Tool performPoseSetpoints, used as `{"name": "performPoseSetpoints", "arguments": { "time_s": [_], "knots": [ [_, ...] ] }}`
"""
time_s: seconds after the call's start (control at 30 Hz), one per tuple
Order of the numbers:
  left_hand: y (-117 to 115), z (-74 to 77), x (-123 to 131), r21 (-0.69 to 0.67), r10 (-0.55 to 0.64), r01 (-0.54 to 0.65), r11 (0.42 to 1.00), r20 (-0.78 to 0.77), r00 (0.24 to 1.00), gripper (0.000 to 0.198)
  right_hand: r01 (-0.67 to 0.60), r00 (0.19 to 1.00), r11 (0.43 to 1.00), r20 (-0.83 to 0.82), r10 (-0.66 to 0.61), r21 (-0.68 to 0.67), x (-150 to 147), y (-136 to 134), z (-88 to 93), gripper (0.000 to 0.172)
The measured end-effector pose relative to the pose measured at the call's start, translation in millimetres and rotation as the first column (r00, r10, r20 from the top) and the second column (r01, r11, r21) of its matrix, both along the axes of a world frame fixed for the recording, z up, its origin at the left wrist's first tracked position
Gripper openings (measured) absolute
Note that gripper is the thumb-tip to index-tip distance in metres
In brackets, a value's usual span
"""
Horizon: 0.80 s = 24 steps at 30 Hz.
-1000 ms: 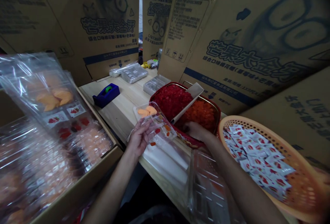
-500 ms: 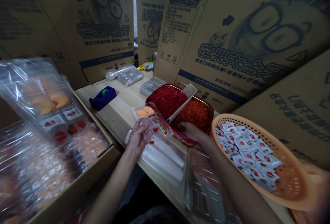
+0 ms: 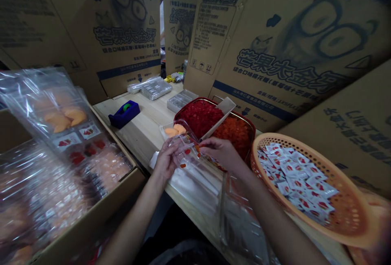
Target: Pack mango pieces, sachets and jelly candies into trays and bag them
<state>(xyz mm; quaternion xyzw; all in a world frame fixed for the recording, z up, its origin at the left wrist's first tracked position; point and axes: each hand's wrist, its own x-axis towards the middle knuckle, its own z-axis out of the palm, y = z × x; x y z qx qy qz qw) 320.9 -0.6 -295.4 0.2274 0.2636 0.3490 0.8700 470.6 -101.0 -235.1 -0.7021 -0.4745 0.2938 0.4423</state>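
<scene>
Right hand (image 3: pixel 218 151) has risen from the red tub (image 3: pixel 210 99) and now sits at 3 o'clock from the left hand (image 3: pixel 166 160), its fingertips (image 3: pixel 203 143) pinched at the edge of the clear plastic pack (image 3: pixel 183 147) (whether they hold a piece, I cannot tell). Left hand grips the pack, whose long axis runs 10 to 4 o'clock, with 2 orange pieces (image 3: pixel 174 130) at 12 o'clock. Orange basket (image 3: pixel 275 139) of sachets (image 3: pixel 295 175) lies at 4 o'clock from the right hand.
</scene>
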Motion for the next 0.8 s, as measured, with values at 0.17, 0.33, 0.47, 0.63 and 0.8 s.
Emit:
{"name": "performPoseSetpoints", "arguments": {
  "time_s": [0.17,0.33,0.47,0.63,0.8],
  "knots": [
    [-0.1,1.6,0.3,-0.009,0.025,-0.025,1.000,-0.002,1.000,0.036,-0.208,0.960,0.973,0.211,0.183,0.101,-36.6,13.8,2.7,0.017],
    [2.2,3.3,-2.4,-0.018,0.019,-0.019,1.000,-0.007,1.000,0.038,0.203,0.816,0.967,0.572,-0.082,-0.151,14.4,0.6,-11.2,0.013],
    [1.9,2.1,-3.3,-0.021,0.012,-0.012,1.000,-0.005,1.000,0.039,0.216,0.871,0.833,0.486,0.071,-0.509,55.1,-10.2,-29.2,0.007],
    [-2.4,1.2,-5.3,-0.021,-0.002,0.002,1.000,0.000,1.000,0.037,0.143,0.909,0.849,0.407,0.091,-0.508,68.5,-10.7,-49.3,0.008],
    [-6.7,1.4,-11.5,-0.011,-0.010,0.010,1.000,-0.010,1.000,0.035,0.253,0.878,0.874,0.479,-0.027,-0.415,70.0,-17.9,-53.1,0.015]
  ]
}}
